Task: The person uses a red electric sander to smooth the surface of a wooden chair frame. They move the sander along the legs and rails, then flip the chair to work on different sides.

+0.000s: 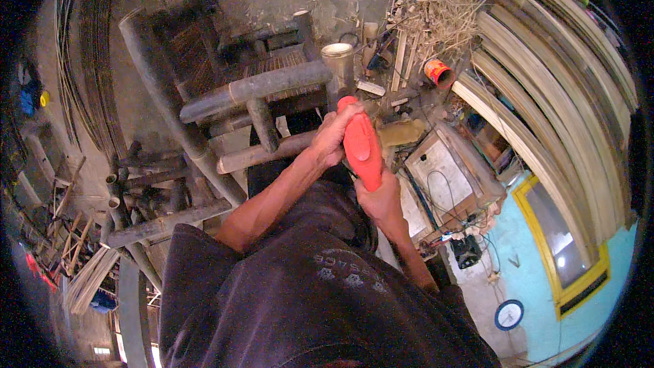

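Both my hands are on a smooth red bottle-shaped thing [362,146], held in front of my body; its exact kind does not show. My left hand [332,138] grips it near its narrow top end. My right hand [380,196] is closed around its lower end. Just beyond my left hand stands a dark bamboo chair [255,88] with thick pole arms. An upright bamboo tube with a pale rim [337,54] rises at the chair's right side.
An orange-red can [439,73] lies tipped near wood shavings [443,10]. Long bent bamboo strips [552,95] lean along the right, by a yellow-framed window [565,252]. A worn wooden box [449,177] stands right of my hands. Bamboo poles [167,221] lie at left.
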A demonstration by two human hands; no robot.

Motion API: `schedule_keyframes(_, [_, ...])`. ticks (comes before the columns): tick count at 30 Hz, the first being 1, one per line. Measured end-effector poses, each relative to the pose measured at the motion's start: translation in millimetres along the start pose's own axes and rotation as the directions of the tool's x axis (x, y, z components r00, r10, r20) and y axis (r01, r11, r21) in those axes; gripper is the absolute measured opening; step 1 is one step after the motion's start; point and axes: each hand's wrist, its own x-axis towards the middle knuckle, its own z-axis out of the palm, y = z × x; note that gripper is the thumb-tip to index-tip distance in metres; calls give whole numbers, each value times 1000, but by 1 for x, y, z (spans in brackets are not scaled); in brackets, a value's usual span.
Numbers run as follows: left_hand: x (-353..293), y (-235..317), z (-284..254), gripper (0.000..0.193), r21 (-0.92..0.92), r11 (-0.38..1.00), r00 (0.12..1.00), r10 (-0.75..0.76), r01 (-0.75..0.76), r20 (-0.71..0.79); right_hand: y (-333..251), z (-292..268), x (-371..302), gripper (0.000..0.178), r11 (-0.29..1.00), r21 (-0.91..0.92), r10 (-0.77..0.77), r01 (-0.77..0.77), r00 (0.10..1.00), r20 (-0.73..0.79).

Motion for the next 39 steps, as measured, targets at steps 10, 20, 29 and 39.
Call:
schedule_keyframes(10, [3, 5, 2, 41, -5, 1000, 999, -21, 21, -40, -18, -10, 4, 37, 999, 3, -38, 38, 999, 34])
schedule_keyframes(20, [5, 8, 7, 28, -90, 996, 999, 13, -18, -49, -26, -16, 15, 31, 999, -18, -49, 50, 998, 44])
schedule_keyframes(29, [60, 14, -19, 22, -99, 993, 996, 71, -66, 51, -10, -9, 65, 28, 997, 52, -61, 57, 994, 87])
schedule_keyframes(39, [51, -2, -9, 19, -185, 977, 992, 117, -109, 36, 6, -18, 52, 31, 922, 73, -382, 381, 924, 0])
